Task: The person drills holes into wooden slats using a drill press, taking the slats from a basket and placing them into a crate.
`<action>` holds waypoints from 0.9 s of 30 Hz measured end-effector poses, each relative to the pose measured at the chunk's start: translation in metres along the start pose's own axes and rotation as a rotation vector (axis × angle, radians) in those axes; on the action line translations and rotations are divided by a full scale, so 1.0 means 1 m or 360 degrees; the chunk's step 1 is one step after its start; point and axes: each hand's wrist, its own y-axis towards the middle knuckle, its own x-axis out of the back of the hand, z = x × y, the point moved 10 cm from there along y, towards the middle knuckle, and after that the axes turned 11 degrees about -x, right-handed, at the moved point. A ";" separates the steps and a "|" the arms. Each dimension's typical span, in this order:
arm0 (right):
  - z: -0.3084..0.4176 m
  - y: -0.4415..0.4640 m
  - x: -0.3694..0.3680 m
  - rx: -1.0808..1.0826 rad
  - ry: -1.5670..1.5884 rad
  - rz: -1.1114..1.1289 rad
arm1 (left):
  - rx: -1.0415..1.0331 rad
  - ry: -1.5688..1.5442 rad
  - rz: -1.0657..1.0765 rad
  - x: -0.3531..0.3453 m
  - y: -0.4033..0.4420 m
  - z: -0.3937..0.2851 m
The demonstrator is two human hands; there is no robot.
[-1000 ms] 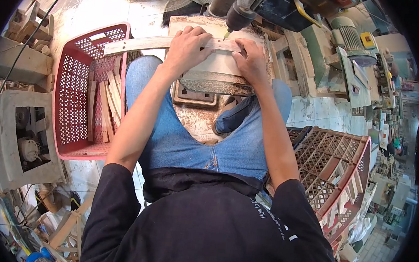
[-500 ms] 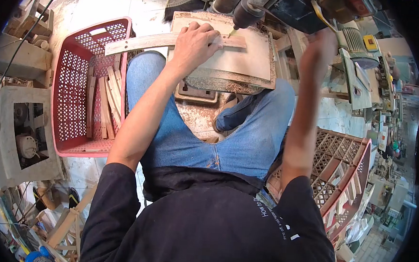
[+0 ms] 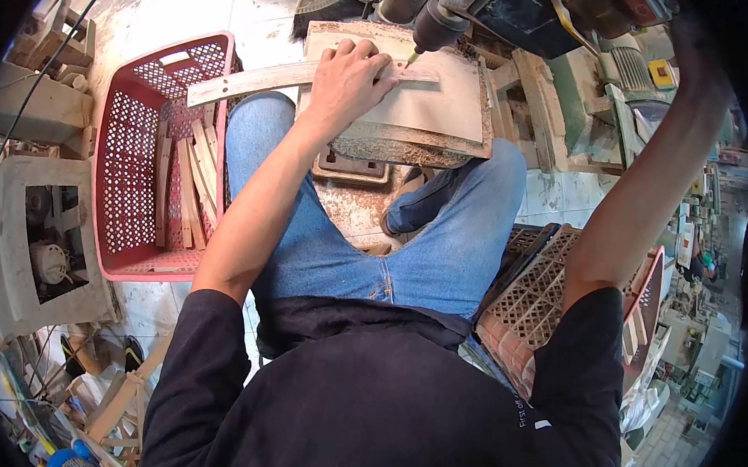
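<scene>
Holding slats (image 3: 187, 205), a red basket (image 3: 128, 171) stands near the left hand's (image 3: 347, 82) strip (image 3: 272, 80).

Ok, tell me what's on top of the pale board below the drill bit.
A long wooden slat lies across the pale board, jutting past its left edge, the left hand on it. Beneath that hand, slat and board are covered.

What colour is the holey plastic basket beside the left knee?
The holey plastic basket is pinkish red, clearest in the head view.
</scene>
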 end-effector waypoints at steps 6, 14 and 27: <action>0.027 -0.075 0.002 -0.0163 0.0510 -0.0249 | 0.0023 0.0008 0.0011 -0.002 0.000 0.002; 0.030 -0.095 0.048 -0.0194 0.0180 -0.0390 | 0.0039 -0.0020 -0.0023 -0.003 -0.001 0.004; 0.006 -0.121 0.082 -0.0162 0.0030 -0.0095 | 0.0081 -0.0026 0.0018 -0.007 0.000 0.007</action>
